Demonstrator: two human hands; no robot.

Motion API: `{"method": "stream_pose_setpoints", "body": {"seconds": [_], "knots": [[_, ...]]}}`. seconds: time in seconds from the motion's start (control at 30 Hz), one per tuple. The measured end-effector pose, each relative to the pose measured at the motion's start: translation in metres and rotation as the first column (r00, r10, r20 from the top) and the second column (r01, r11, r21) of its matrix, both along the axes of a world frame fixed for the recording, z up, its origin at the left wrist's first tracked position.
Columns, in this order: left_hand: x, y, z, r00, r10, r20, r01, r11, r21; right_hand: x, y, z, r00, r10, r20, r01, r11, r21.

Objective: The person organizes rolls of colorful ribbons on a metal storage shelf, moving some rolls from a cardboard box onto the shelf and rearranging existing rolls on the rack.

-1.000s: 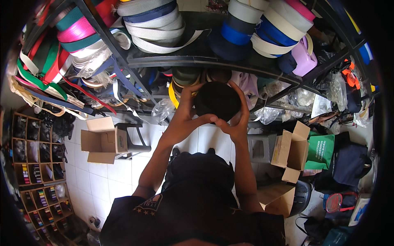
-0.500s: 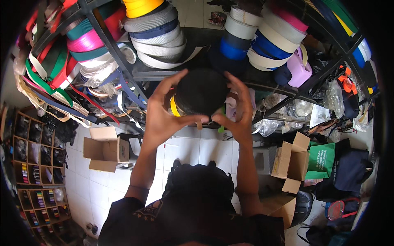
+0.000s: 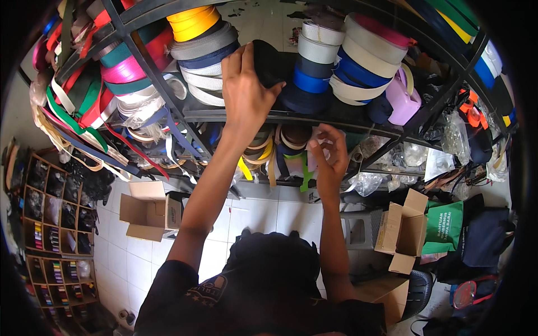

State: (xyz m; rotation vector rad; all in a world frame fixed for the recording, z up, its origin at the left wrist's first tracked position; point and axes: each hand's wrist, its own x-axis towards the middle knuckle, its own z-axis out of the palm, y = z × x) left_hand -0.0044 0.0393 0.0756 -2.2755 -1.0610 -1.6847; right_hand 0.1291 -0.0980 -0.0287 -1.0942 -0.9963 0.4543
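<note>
My left hand (image 3: 246,84) grips a roll of black webbing (image 3: 269,63) over the upper shelf. That roll is at the shelf's middle, between a stack of grey and white webbing rolls (image 3: 204,56) on the left and a stack of white, black and blue rolls (image 3: 319,50) on the right. Whether it rests on the shelf I cannot tell. Lower down, my right hand (image 3: 332,159) is raised in front of the lower shelf, fingers apart and curled, holding nothing. Behind it hang a lime-green strap (image 3: 306,173) and pale plastic wrapping.
The black metal rack (image 3: 370,120) crosses in front of me, with tangled straps (image 3: 92,120) at its left and plastic bags (image 3: 414,147) at its right. On the tiled floor are open cardboard boxes (image 3: 147,211) (image 3: 400,238) and a grey stool (image 3: 358,228). A compartment shelf (image 3: 56,221) stands far left.
The black webbing roll, held between both hands before, has moved forward onto the upper shelf area in my left hand alone. My right hand has let go and opened.
</note>
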Motion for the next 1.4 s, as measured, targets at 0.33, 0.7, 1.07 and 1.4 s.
{"method": "stream_pose_setpoints", "body": {"seconds": [0.33, 0.7, 1.07, 1.4], "knots": [[0.036, 0.047, -0.015, 0.973, 0.169, -0.156, -0.179, 0.982, -0.054, 0.016, 0.029, 0.032, 0.894, -0.238, 0.379, 0.214, 0.971, 0.104], [0.057, 0.07, -0.048, 0.968, 0.17, -0.186, -0.2, 0.968, -0.155, 0.022, 0.042, 0.021, 0.796, -0.293, 0.529, 0.253, 0.956, 0.149], [0.046, 0.053, -0.026, 0.949, 0.078, -0.306, -0.157, 0.958, -0.239, 0.027, 0.045, 0.019, 0.815, -0.276, 0.509, 0.245, 0.961, 0.129], [0.051, 0.058, -0.01, 0.832, 0.275, -0.481, -0.333, 0.942, -0.037, 0.029, 0.046, 0.016, 0.825, -0.254, 0.506, 0.224, 0.967, 0.12]]}}
